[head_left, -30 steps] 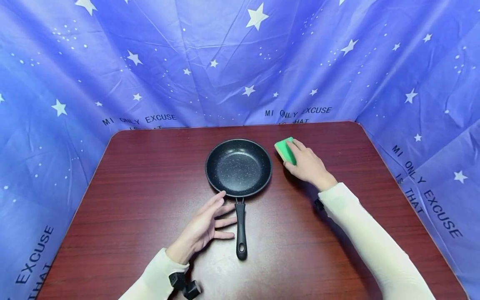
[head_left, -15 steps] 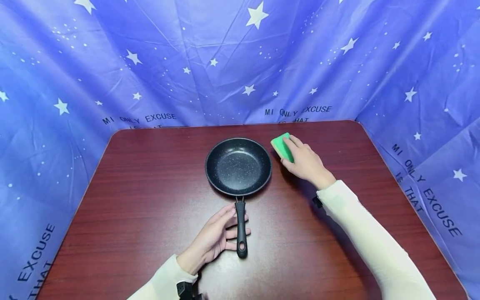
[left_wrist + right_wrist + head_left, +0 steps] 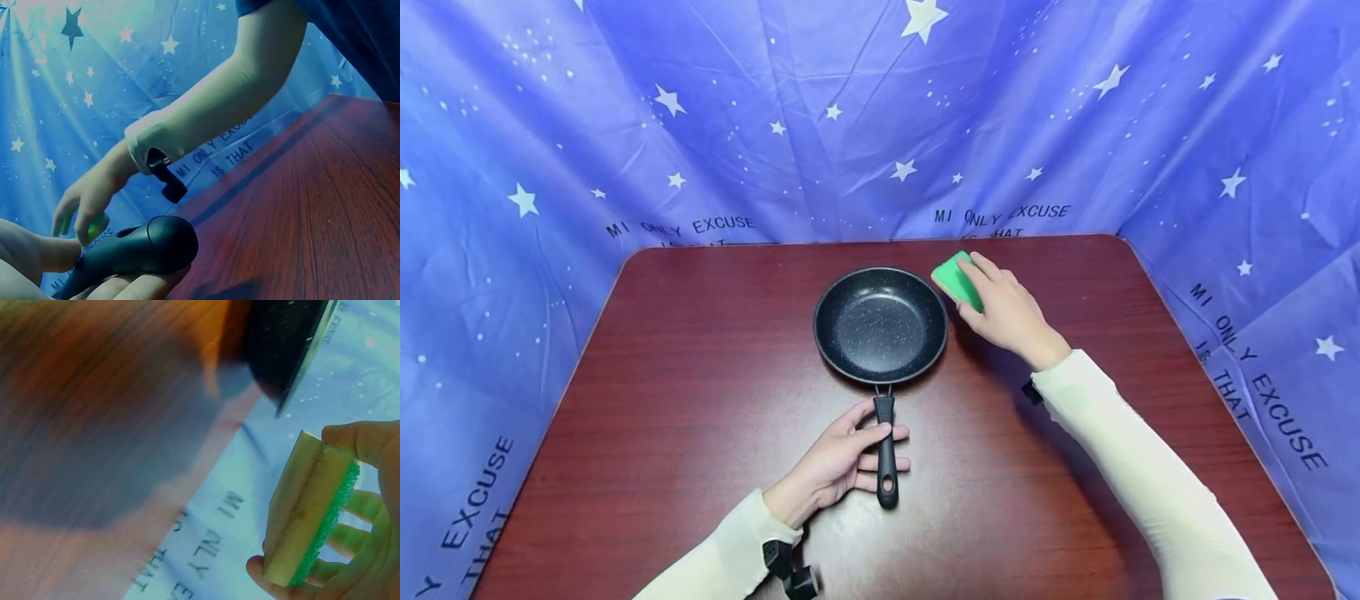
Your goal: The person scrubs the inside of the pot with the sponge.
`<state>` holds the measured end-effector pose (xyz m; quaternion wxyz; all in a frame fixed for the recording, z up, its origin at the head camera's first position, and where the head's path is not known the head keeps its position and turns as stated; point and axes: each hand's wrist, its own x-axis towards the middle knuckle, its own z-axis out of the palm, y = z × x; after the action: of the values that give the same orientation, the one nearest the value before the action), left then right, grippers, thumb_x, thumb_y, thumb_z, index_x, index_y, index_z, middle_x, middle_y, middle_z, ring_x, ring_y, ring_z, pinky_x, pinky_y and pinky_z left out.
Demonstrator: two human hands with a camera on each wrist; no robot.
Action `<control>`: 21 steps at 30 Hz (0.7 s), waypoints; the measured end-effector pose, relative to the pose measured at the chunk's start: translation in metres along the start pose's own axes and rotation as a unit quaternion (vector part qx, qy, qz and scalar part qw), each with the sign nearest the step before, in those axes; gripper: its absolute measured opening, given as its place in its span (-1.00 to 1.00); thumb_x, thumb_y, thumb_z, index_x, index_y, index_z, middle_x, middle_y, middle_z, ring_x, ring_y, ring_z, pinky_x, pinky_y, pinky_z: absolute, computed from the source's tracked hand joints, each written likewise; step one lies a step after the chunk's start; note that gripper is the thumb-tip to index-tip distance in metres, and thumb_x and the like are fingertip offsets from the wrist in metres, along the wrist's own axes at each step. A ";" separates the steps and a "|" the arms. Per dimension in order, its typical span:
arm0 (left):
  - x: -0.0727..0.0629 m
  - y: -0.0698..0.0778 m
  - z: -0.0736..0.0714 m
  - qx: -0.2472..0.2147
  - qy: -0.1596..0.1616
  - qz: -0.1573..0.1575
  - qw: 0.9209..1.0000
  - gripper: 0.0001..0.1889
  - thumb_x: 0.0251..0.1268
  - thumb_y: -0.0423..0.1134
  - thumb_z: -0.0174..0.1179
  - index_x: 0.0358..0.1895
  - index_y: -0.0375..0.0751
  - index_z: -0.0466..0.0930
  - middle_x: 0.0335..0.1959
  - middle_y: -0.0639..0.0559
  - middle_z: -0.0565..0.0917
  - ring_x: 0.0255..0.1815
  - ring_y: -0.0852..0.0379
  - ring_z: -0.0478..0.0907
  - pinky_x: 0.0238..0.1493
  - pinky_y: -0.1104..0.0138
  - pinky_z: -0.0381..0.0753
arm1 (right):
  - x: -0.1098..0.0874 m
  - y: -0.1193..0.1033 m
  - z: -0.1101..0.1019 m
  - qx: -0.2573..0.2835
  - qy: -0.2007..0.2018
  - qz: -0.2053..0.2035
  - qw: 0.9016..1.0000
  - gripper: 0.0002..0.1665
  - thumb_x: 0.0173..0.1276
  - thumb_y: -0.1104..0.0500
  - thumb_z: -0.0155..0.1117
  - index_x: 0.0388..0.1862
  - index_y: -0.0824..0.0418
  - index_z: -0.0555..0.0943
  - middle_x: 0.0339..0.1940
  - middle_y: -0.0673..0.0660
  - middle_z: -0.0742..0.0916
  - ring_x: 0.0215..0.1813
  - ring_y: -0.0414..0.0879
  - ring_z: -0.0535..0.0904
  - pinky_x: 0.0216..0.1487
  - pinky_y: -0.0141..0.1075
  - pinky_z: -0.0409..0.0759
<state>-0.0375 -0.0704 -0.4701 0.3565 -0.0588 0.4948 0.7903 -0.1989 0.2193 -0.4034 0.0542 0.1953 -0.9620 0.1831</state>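
Black and speckled, the frying pan (image 3: 880, 329) sits on the reddish-brown counter (image 3: 700, 350) with its handle (image 3: 887, 454) loosely held in the left grip (image 3: 835, 454), while the right grip (image 3: 1009, 312) pinches a sponge (image 3: 958, 279), green on one face and yellowish beneath, just beside the pan's far right edge.
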 end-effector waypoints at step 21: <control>0.001 0.004 -0.001 0.007 -0.019 0.002 1.000 -0.31 0.55 -0.43 0.14 0.63 -0.18 0.08 0.47 -0.34 0.48 -0.11 -0.11 0.81 -0.36 0.15 0.84 | 0.032 -0.043 -0.004 -0.102 -0.127 -0.205 0.965 -0.32 0.40 0.18 0.43 0.50 0.18 0.53 0.57 0.24 0.49 0.34 0.33 0.47 0.20 0.23 0.54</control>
<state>-0.0409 -0.0714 -0.4686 0.3643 -0.0402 0.4936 0.7887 -0.2110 0.1730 -0.3795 -0.0128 0.4032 -0.9140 0.0430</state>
